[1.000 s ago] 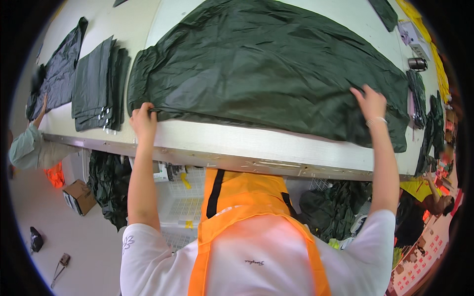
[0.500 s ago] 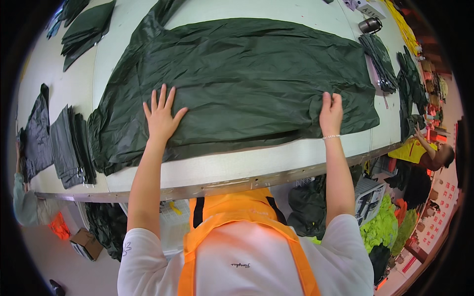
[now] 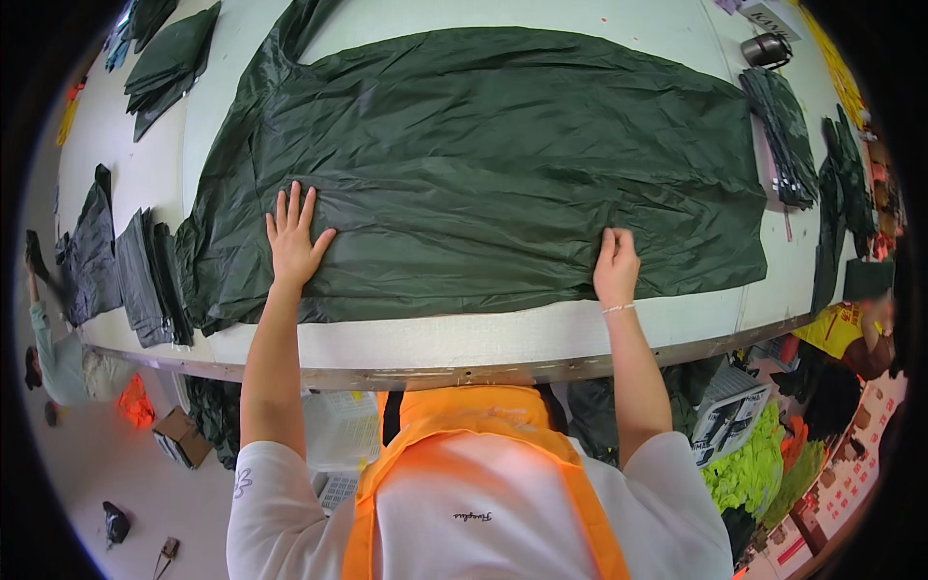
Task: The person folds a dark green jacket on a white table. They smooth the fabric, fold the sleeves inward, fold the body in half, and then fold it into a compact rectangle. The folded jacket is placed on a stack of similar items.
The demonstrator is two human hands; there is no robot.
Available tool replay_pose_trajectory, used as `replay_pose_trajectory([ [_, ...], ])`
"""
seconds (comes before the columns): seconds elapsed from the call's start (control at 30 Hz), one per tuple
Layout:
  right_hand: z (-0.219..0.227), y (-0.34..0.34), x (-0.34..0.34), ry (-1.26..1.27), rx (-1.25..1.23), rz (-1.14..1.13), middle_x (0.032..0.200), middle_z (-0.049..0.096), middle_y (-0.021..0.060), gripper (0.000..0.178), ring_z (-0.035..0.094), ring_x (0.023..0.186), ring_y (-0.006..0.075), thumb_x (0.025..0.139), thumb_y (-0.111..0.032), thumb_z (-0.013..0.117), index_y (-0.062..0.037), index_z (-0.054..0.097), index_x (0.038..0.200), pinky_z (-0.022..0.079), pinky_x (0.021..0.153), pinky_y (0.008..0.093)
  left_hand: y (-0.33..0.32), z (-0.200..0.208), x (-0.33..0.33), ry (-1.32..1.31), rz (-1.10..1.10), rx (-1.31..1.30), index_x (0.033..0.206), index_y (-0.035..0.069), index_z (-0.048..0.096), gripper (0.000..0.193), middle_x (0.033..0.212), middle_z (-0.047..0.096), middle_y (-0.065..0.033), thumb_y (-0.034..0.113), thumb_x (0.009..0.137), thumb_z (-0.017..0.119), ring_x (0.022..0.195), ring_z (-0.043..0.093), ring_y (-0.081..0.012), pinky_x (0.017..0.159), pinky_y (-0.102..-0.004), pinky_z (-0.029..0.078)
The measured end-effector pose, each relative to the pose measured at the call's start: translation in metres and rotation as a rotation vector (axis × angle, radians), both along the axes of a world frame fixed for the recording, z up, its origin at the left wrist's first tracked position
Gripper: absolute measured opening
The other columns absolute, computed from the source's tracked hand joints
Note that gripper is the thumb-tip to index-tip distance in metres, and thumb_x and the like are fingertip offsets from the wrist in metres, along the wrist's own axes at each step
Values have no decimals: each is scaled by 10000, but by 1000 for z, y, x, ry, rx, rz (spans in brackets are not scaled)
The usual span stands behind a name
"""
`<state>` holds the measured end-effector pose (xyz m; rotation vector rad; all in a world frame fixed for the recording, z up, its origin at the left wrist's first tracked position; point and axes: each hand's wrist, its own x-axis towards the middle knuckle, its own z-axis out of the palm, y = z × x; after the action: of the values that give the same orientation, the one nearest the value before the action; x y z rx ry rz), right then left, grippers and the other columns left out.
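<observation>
A dark green raincoat [image 3: 464,145], thin and creased, lies spread across the white table [image 3: 406,343], with a sleeve reaching up at its far left. My left hand [image 3: 298,240] rests flat on the left part of it, fingers spread. Toward the near right edge, my right hand [image 3: 616,271] pinches a bit of the fabric between thumb and fingers, and folds run out from that grip. The fingertips of the right hand are partly hidden.
Folded dark garments [image 3: 147,280] lie on the left, with another folded stack [image 3: 781,135] on the right by a dark metal cup [image 3: 766,50]. The table's metal edge [image 3: 464,375] runs before me. Co-workers are at far left and right [image 3: 846,338]. Bright green garments [image 3: 749,454] are piled below.
My right hand has moved left and nearer to me, still pinching fabric. My left hand stays flat and has shifted slightly. The raincoat's right end lies farther right in view.
</observation>
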<state>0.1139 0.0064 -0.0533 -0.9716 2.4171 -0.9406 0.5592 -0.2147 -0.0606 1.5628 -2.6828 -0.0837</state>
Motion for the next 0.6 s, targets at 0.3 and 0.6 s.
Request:
replay_pose_trajectory([
  [0.3, 75, -67, 34, 607, 119, 841, 1460, 339, 155, 645, 296, 1357, 322, 858, -281, 599, -15, 358, 1393, 220, 1092, 492, 0, 7, 0, 1, 29, 65, 1427, 175, 351, 792, 1528, 213, -88, 505, 760, 621, 1396, 178, -347, 1081, -588, 144],
  [0.6, 59, -196, -61, 541, -56, 757, 1084, 616, 148, 230, 566, 996, 331, 833, -59, 565, -26, 602, 1057, 453, 862, 393, -168, 45, 14, 346, 120, -181, 1265, -14, 477, 648, 1238, 540, -207, 387, 789, 657, 1147, 492, -379, 983, -423, 378],
])
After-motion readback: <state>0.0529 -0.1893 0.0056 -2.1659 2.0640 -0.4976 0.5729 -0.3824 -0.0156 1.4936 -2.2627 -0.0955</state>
